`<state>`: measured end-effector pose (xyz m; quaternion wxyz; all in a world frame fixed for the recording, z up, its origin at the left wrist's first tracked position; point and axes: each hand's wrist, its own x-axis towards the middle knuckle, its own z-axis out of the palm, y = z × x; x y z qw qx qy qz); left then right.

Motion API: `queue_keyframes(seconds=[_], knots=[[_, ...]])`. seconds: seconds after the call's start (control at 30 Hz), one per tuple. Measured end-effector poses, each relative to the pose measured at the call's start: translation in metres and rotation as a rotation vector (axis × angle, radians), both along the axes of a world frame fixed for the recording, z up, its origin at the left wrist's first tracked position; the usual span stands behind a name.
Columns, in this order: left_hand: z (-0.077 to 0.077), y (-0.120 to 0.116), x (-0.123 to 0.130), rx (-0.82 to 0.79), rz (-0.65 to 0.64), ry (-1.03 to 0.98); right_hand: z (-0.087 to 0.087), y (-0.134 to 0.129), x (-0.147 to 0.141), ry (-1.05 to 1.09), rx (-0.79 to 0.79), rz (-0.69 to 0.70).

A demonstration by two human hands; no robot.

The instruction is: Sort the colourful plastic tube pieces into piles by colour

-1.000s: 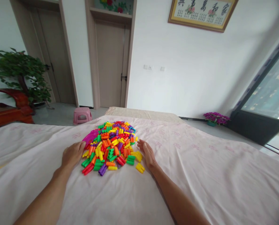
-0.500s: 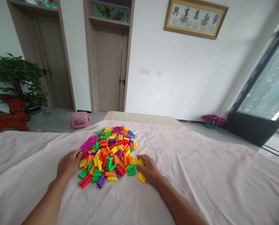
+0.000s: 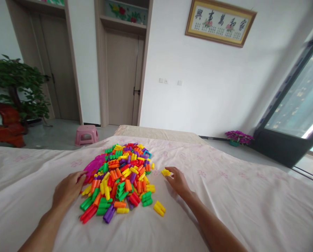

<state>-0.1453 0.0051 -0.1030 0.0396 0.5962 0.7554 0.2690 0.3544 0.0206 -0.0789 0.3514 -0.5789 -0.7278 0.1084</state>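
A heap of plastic toy building blocks point(image 3: 124, 175) in red, orange, yellow, green and purple lies on the cloth, left of centre. At its left side a magenta plastic basket point(image 3: 94, 168) shows partly, the rest covered by blocks. My left hand point(image 3: 68, 189) is closed at that basket's near edge, thumb and fingers together on the rim. My right hand point(image 3: 179, 182) is apart from the heap on its right, pinching a yellow block point(image 3: 166, 172) between thumb and fingers. A yellow double block point(image 3: 159, 208) lies alone nearer me, beside a green block point(image 3: 147, 198).
The pale flowered cloth point(image 3: 224, 203) covers the broad surface, with folds. Beyond it on the floor are a pink stool point(image 3: 86, 135) and a pot of purple flowers point(image 3: 239, 137). To the left are a leafy plant point(image 3: 19, 84) and red wooden furniture point(image 3: 6, 124).
My right hand has moved right, away from the heap, with a yellow block. My left hand stays at the basket's edge. The view has shifted slightly.
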Motion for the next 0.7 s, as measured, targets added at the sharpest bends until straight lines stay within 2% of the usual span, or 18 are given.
queue_keyframes(seconds=[0.17,0.3,0.4,0.57,0.63,0.7], knots=[[0.001,0.003,-0.004,-0.046,0.047,-0.041,0.004,-0.001,0.004,-0.197,-0.070,-0.033],[0.002,0.003,-0.003,-0.052,0.049,-0.036,-0.002,0.012,0.009,-0.229,-0.064,-0.039],[0.003,0.002,-0.002,-0.050,0.045,-0.035,-0.005,0.030,0.023,-0.215,-0.036,-0.158],[0.002,0.004,-0.003,-0.035,0.054,-0.030,0.001,0.068,0.061,-0.150,0.048,-0.479],[0.001,0.004,-0.003,-0.031,0.046,-0.033,0.002,0.078,0.073,-0.121,0.031,-0.543],[0.001,0.004,-0.003,-0.031,0.045,-0.027,0.000,0.082,0.079,-0.096,-0.028,-0.544]])
